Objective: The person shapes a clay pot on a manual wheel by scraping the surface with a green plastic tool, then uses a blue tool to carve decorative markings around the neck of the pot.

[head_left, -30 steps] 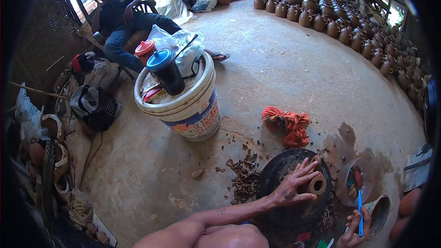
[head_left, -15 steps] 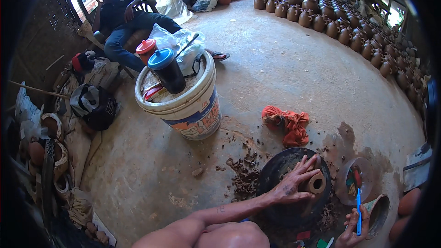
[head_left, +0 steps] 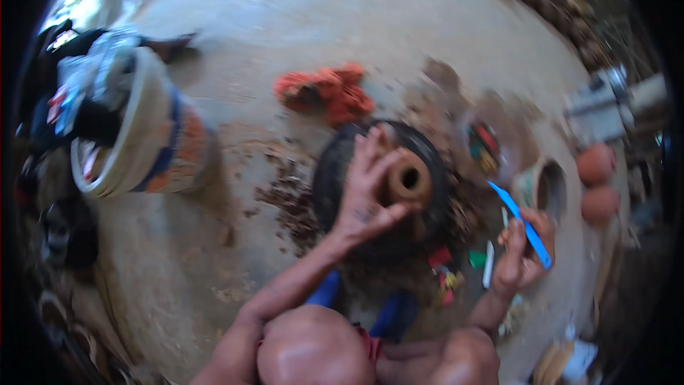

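A brown clay pot (head_left: 420, 180) with a round dark opening lies on a black round turntable (head_left: 329, 171) in front of me. My left hand (head_left: 367, 189) is closed around its left side, fingers on the far side and thumb on the near side. My right hand (head_left: 514, 260), off to the right of the turntable, grips a slim blue plastic tool (head_left: 533, 235) whose pointed end is clear of the pot. Beyond that hand sits a clear bowl (head_left: 514, 139) with red, green and yellow pieces in it. Clay scraps (head_left: 288, 203) ring the turntable.
A crumpled orange-red cloth (head_left: 335, 93) lies beyond the turntable. At left stands a white bucket (head_left: 153, 139) with bags on top. A wide-mouthed pot (head_left: 527, 185) and two round reddish pots (head_left: 597, 182) are at right. A white stick (head_left: 489, 265) lies near my right hand.
The view has swung down and rightward, blurring things and taking the seated person mostly out of sight. My right hand and the blue tool show more fully. My left hand stays on the clay pot.
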A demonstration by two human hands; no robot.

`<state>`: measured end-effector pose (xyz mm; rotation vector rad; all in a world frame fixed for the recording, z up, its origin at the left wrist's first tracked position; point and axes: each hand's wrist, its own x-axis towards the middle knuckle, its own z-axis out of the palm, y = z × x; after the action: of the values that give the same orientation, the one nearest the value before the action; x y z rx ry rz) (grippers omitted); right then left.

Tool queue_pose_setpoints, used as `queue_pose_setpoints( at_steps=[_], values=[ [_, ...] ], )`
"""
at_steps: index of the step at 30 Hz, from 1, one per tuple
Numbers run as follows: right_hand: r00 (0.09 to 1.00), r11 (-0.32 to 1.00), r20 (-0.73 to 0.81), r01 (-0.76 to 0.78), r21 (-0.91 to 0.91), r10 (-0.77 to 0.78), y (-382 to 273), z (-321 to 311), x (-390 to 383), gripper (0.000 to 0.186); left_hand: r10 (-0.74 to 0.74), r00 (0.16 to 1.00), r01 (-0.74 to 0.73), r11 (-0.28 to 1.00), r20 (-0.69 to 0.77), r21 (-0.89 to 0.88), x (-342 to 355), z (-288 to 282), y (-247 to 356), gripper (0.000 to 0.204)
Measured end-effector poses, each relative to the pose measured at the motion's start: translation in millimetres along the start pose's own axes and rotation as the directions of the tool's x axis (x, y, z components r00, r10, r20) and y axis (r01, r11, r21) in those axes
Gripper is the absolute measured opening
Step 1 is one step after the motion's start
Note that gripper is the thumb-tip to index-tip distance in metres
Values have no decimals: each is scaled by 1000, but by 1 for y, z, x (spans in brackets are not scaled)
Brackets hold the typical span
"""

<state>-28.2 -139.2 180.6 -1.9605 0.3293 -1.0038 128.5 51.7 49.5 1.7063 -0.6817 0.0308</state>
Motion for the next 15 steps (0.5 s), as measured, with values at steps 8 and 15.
queue_pose_setpoints(
  at_steps=[8,15],
  values=[
    [991,975,22,-131,179,129,-7,9,-7,13,-83,997,81,983,6,163,-3,30,23,89],
    [984,989,142,-121,82,108,-2,51,-16,17,-81,994,95,975,-77,199,-13,33,24,90]
  ],
)
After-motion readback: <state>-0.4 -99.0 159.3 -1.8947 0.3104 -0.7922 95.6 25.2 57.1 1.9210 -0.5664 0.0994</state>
